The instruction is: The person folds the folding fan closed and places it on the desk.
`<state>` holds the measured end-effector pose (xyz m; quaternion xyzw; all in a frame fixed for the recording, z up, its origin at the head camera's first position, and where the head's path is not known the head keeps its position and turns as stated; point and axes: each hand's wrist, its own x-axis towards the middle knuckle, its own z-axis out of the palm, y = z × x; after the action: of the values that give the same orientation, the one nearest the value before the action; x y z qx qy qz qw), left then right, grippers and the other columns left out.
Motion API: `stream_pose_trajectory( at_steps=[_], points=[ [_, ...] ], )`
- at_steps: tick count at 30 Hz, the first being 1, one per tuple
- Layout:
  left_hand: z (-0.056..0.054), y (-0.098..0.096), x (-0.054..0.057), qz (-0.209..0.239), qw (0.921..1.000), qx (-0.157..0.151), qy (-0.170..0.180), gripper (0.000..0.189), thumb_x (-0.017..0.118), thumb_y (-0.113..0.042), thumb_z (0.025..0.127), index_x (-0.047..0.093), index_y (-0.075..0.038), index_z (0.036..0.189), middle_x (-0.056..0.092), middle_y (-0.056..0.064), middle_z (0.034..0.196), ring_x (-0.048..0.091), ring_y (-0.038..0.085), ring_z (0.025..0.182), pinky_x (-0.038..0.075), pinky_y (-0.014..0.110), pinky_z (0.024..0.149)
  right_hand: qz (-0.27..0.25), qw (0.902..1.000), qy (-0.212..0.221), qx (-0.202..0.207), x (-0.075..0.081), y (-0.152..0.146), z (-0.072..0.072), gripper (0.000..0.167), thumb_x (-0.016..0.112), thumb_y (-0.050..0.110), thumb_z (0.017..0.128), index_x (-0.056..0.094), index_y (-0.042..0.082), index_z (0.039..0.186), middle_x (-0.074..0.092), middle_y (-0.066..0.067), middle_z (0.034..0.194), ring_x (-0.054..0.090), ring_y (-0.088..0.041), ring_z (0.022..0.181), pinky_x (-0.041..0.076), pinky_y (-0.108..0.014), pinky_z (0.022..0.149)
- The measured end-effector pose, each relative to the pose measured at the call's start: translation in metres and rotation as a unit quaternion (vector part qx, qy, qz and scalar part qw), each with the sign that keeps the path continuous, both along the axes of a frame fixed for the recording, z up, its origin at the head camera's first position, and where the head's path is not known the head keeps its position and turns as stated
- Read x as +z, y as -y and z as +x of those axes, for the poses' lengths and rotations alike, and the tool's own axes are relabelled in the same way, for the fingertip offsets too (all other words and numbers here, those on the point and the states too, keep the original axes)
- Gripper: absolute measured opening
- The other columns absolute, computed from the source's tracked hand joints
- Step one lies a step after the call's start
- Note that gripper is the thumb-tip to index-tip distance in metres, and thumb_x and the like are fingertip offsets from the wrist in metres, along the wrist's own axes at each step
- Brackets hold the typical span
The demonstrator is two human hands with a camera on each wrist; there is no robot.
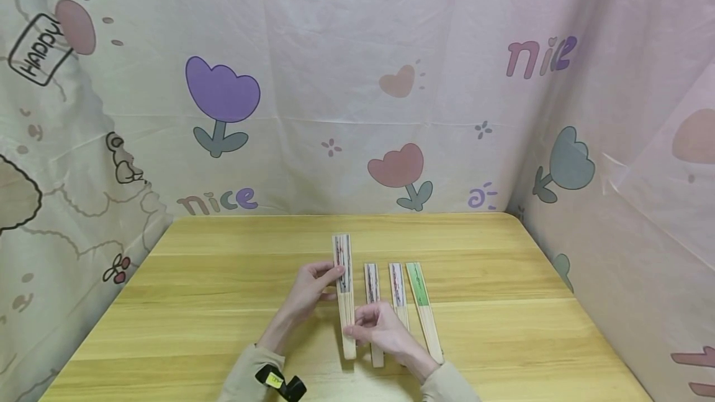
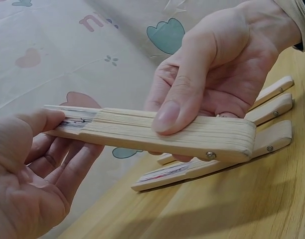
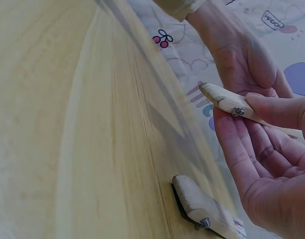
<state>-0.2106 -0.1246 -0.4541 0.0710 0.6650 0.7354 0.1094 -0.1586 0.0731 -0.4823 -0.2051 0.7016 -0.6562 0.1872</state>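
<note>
A folded wooden hand fan with a patterned leaf is held above the table between both hands. My left hand pinches its upper, patterned end, thumb across the front. Lower down, my right hand grips the bare wooden ribs between thumb and fingers. The left wrist view shows the metal rivet at the fan's narrow end, beyond the right thumb. To the right lie two more folded fans with patterned leaves, one nearer and one farther, both partly covered by the right hand. A green-leafed folded fan lies rightmost.
The fans lie side by side on a wood-grain table. A printed cloth hangs behind the table and along both sides. A black strap device sits at the left sleeve's cuff.
</note>
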Motion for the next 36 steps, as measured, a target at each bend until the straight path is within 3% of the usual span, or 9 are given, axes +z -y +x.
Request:
stream_pose_trajectory(
  at_steps=[6, 15, 24, 29, 31, 36],
  points=[
    [0.0001, 0.0025, -0.0011, 0.010, 0.9996, -0.026, 0.002, 0.024, 0.063, -0.017, 0.099, 0.067, 0.002, 0.112, 0.070, -0.005, 0.090, 0.068, 0.013, 0.085, 0.067, 0.031, 0.076, -0.004, 0.9999, 0.011, 0.005, -0.0005, -0.0013, 0.0013, 0.035, 0.070, 0.006, 0.088, 0.054, -0.024, 0.090, 0.065, 0.009, 0.072, 0.061, -0.003, 0.065, 0.058, -0.016, 0.065],
    [0.0006, 0.0026, 0.0001, 0.012, 0.9990, -0.044, -0.001, 0.038, 0.059, -0.016, 0.101, 0.056, 0.013, 0.125, 0.069, -0.004, 0.092, 0.067, 0.012, 0.086, 0.067, 0.031, 0.077, -0.011, 0.9990, 0.043, 0.004, 0.0022, -0.0047, 0.0033, 0.040, 0.073, 0.007, 0.086, 0.052, -0.026, 0.094, 0.065, 0.009, 0.073, 0.061, -0.005, 0.068, 0.057, -0.017, 0.066],
    [0.0012, -0.0030, 0.0030, -0.021, 0.9996, 0.020, -0.006, 0.038, 0.065, -0.021, 0.098, 0.062, 0.010, 0.119, 0.067, 0.001, 0.095, 0.066, 0.015, 0.087, 0.067, 0.033, 0.077, -0.012, 0.9990, 0.044, 0.001, 0.0008, -0.0040, 0.0034, 0.040, 0.073, 0.006, 0.086, 0.051, -0.026, 0.092, 0.064, 0.009, 0.072, 0.060, -0.006, 0.068, 0.059, -0.018, 0.065],
    [0.0012, -0.0033, 0.0029, -0.017, 0.9995, 0.028, -0.005, 0.036, 0.064, -0.019, 0.099, 0.062, 0.011, 0.118, 0.067, -0.001, 0.092, 0.066, 0.014, 0.085, 0.067, 0.031, 0.073, -0.015, 0.9980, 0.062, -0.002, 0.0010, -0.0032, 0.0042, 0.040, 0.074, 0.007, 0.085, 0.052, -0.026, 0.092, 0.066, 0.008, 0.074, 0.061, -0.008, 0.070, 0.061, -0.021, 0.066],
    [0.0008, -0.0024, 0.0025, -0.009, 0.9998, 0.020, -0.001, 0.035, 0.063, -0.019, 0.099, 0.062, 0.011, 0.119, 0.068, -0.002, 0.091, 0.066, 0.014, 0.086, 0.067, 0.031, 0.072, -0.019, 0.9973, 0.070, -0.004, 0.0011, -0.0032, 0.0045, 0.034, 0.075, 0.007, 0.085, 0.055, -0.021, 0.088, 0.067, 0.007, 0.074, 0.062, -0.009, 0.071, 0.062, -0.022, 0.065],
    [-0.0003, 0.0005, 0.0024, 0.008, 0.9999, -0.009, 0.007, 0.031, 0.061, -0.020, 0.101, 0.063, 0.007, 0.117, 0.068, -0.004, 0.091, 0.066, 0.013, 0.087, 0.067, 0.030, 0.073, -0.029, 0.9958, 0.087, -0.005, 0.0011, -0.0032, 0.0051, 0.016, 0.076, 0.007, 0.084, 0.062, 0.008, 0.076, 0.066, 0.007, 0.074, 0.063, -0.009, 0.071, 0.062, -0.022, 0.064]
  ],
)
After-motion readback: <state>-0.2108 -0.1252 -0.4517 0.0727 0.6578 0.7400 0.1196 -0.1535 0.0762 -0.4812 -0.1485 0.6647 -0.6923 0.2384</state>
